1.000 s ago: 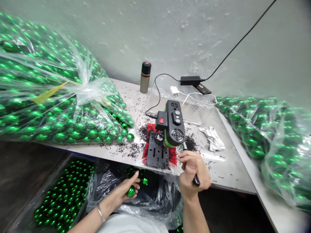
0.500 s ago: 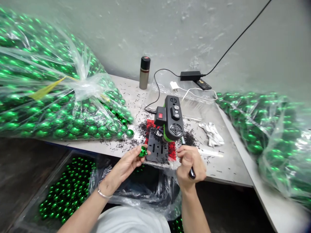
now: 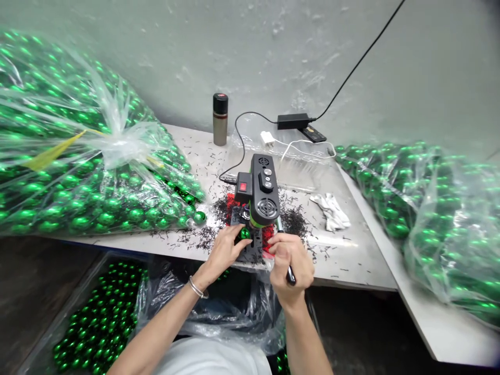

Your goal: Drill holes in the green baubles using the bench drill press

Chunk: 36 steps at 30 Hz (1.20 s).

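Note:
A shiny green ball (image 3: 245, 233) is between the thumb and fingers of my left hand (image 3: 226, 250), over the slotted black base plate of the small press. The black machine head (image 3: 265, 190), with its red switch, stands above and just behind the ball. My right hand (image 3: 292, 265) is wrapped round the black-ended lever (image 3: 290, 276) at the machine's right side. A red mat (image 3: 269, 237) shows under the base, with small black scraps (image 3: 292, 221) scattered about it.
Big clear bags of green balls lie at left (image 3: 78, 192) and right (image 3: 441, 224). Behind the machine are a bottle (image 3: 220, 120), a power adapter (image 3: 292, 121) and cables. White gloves (image 3: 331, 212) lie right. A bin of green balls (image 3: 101, 312) stands below the table.
My left hand has moved forward and right, bringing the green ball from the base's front left edge to over the base plate. My right hand still grips the lever. The whole view has shifted slightly.

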Tool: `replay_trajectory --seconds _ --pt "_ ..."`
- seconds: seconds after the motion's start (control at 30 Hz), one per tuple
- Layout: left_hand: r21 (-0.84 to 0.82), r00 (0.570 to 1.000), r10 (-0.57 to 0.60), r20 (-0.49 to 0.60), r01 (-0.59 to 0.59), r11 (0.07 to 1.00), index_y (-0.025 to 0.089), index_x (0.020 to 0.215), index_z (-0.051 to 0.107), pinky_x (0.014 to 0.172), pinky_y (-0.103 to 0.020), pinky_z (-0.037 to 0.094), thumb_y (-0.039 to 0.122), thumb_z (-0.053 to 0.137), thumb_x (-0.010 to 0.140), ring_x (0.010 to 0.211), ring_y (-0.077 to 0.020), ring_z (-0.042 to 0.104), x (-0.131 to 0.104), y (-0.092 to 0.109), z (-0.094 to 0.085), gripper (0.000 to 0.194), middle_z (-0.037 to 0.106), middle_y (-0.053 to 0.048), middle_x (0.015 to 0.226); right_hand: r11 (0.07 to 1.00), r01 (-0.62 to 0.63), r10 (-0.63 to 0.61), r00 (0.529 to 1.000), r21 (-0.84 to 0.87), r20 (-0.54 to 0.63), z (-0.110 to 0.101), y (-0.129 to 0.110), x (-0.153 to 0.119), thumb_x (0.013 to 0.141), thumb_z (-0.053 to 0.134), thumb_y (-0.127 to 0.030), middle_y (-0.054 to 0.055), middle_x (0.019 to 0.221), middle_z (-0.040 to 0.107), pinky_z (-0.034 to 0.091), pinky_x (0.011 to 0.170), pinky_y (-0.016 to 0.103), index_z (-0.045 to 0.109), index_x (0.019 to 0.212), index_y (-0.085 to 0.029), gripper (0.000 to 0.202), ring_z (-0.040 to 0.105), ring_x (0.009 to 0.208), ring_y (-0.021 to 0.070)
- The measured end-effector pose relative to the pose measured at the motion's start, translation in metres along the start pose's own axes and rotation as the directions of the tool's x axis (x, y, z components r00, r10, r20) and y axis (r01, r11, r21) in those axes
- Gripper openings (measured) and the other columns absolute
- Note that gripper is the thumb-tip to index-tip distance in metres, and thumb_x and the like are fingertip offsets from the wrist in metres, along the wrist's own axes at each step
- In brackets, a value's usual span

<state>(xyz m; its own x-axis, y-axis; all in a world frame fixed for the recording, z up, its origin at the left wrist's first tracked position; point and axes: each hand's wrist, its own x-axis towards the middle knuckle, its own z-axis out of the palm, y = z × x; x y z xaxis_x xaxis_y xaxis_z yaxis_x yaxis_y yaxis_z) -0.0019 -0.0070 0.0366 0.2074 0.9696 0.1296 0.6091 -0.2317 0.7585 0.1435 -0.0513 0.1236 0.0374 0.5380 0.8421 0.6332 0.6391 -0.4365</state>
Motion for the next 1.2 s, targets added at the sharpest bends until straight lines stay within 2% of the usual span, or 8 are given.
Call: replay_trajectory --seconds 0.2,0.43,0.6,0.7,0.83,0.9,1.07,1.2 --pt "0.103 0.989 0.136 0.056 -0.142 0.985 0.018 0.119 0.065 0.097 -0.043 0.049 0.033 0.063 0.091 0.106 -0.0275 0.064 0.002 -0.002 -0.004 0.032 0.070 -0.012 0.114 1.000 -0.008 0.008 1.000 -0.012 0.013 0.000 0.002 -0.004 0.091 0.046 -0.007 0.001 0.069 0.063 0.052 0.063 0.028 0.056 0.077 -0.020 0.021 0.065 0.069 0.0138" --pt "0.116 0.995 0.102 -0.002 -0.101 0.988 0.019 0.116 0.068 0.095 -0.042 0.046 0.036 0.066 0.090 0.105 -0.0266 0.061 0.002 -0.006 0.006 0.032 0.068 -0.010 0.111 1.000 -0.022 0.022 1.000 0.000 0.020 -0.001 0.002 -0.008 0.092 0.045 -0.010 0.002 0.071 0.064 0.051 0.062 0.027 0.057 0.079 -0.019 0.020 0.064 0.072 0.0142" --pt "0.104 0.994 0.092 -0.052 -0.086 0.991 0.022 0.115 0.069 0.097 -0.041 0.041 0.039 0.067 0.089 0.105 -0.0253 0.058 -0.001 -0.008 0.013 0.031 0.068 -0.008 0.109 0.999 0.032 -0.032 0.999 0.003 0.021 0.007 0.017 -0.028 0.098 0.039 -0.020 0.002 0.074 0.060 0.047 0.058 0.028 0.054 0.075 -0.020 0.027 0.057 0.064 0.0123" --pt "0.099 0.995 0.088 -0.042 -0.084 0.992 0.022 0.115 0.069 0.097 -0.041 0.040 0.040 0.067 0.090 0.104 -0.0248 0.057 -0.001 -0.009 0.014 0.031 0.067 -0.008 0.109 0.994 0.106 -0.105 0.994 0.004 -0.027 0.019 0.031 -0.045 0.100 0.035 -0.026 0.000 0.072 0.056 0.045 0.060 0.029 0.048 0.072 -0.021 0.032 0.051 0.060 0.0112" --pt "0.099 0.996 0.086 -0.040 -0.082 0.992 0.022 0.116 0.068 0.098 -0.041 0.039 0.042 0.067 0.090 0.106 -0.0252 0.057 -0.001 -0.010 0.014 0.033 0.067 -0.008 0.111 0.993 0.104 -0.095 0.985 0.053 -0.144 0.034 0.043 -0.060 0.102 0.030 -0.025 -0.001 0.075 0.052 0.046 0.062 0.031 0.045 0.073 -0.022 0.032 0.052 0.061 0.0108" --pt "0.097 0.996 0.083 -0.038 -0.079 0.992 0.022 0.116 0.068 0.099 -0.042 0.039 0.041 0.067 0.089 0.107 -0.0255 0.057 -0.002 -0.010 0.014 0.033 0.067 -0.008 0.111 0.992 0.115 -0.105 0.983 0.058 -0.154 0.038 0.046 -0.064 0.102 0.028 -0.025 -0.001 0.075 0.051 0.046 0.063 0.031 0.044 0.075 -0.022 0.032 0.054 0.062 0.0108" --pt "0.067 0.995 0.096 -0.039 -0.093 0.993 0.020 0.115 0.069 0.098 -0.042 0.041 0.036 0.069 0.088 0.107 -0.0254 0.058 0.000 -0.009 0.013 0.031 0.068 -0.008 0.112 0.988 0.156 -0.157 0.986 -0.011 -0.050 0.037 0.046 -0.062 0.102 0.033 -0.024 -0.002 0.076 0.050 0.048 0.067 0.030 0.044 0.075 -0.023 0.029 0.052 0.064 0.0105" --pt "0.042 0.993 0.094 -0.074 -0.091 0.995 0.018 0.113 0.070 0.098 -0.043 0.042 0.035 0.076 0.082 0.106 -0.0262 0.060 0.004 -0.006 0.015 0.035 0.068 -0.009 0.108 0.991 0.130 -0.127 0.988 0.036 -0.085 0.023 0.032 -0.043 0.101 0.033 -0.023 -0.001 0.075 0.051 0.046 0.065 0.031 0.044 0.072 -0.022 0.031 0.052 0.063 0.0111"
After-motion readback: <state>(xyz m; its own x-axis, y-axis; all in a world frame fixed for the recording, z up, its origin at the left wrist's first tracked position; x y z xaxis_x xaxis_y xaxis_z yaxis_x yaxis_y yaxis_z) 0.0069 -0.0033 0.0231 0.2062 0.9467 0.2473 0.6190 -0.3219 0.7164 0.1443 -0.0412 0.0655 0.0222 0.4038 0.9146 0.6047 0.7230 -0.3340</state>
